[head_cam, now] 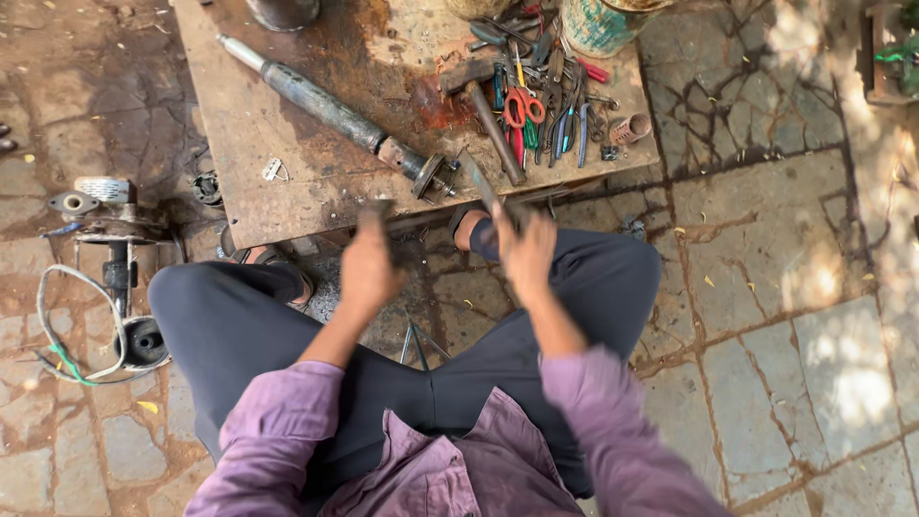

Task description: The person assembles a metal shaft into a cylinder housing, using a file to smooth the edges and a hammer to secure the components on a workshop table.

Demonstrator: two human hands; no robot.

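Landmark: the rusty low table [287, 182]; every place below is told from it.
Left hand [369, 263]: just in front of the table's near edge, closed around a small dark thing [375, 213]. It is blurry, so I cannot tell what the thing is.
Right hand [525, 251]: also at the near edge, closed on the handle of a thin metal tool [481, 184] that points up over the table.
Long pipe part [335, 113]: lies slanted on the table, its round end [428, 174] close to the tool's tip.
Hammer [486, 113]: on the table, just beside the heap of pliers and the red-handled scissors [523, 105].
Old motor [113, 235]: on the stone floor, to the left of the table.
Doing it well: I think both grips should be firm, the small thing kept steady, and the tool's tip watched so it does not slip toward the fingers.
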